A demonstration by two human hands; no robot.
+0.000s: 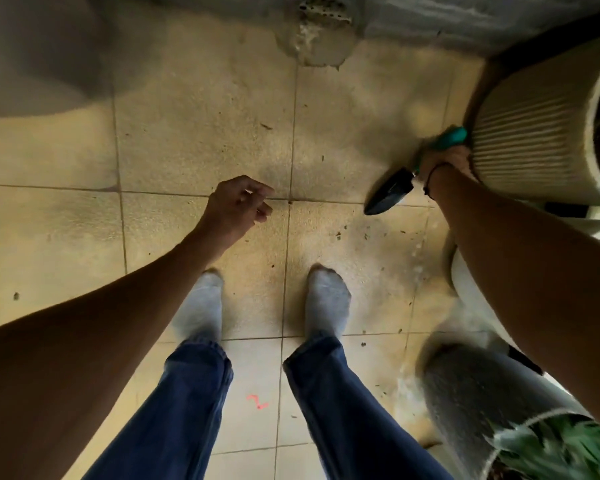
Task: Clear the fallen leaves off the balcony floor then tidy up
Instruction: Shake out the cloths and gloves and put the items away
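The right hand (445,164), at 2 o'clock from the feet, grips the teal handle of a trowel (392,192); the dark blade points down and toward 7 o'clock, its tip close over the floor (194,140), though whether it touches cannot be told. A dark band circles that wrist. The left hand (236,207), at 12 o'clock just ahead of the feet, hangs over a tile joint with fingers loosely curled and holding nothing.

No whole leaves show on the floor; only small dark bits of debris (338,234) lie scattered on the beige tiles, most of them at 1 to 3 o'clock near the pots, a few at 9 o'clock.

The trowel handle lies against a ribbed cream pot (527,140) at 2 o'clock. A speckled grey pot (471,393) with green foliage stands at 4 o'clock, a white one (465,282) between them. Two grey socks (326,299) and blue jeans (343,410) fill 6 o'clock. A floor drain (317,26) sits at 12 o'clock, and a red mark (257,401) lies between the legs.
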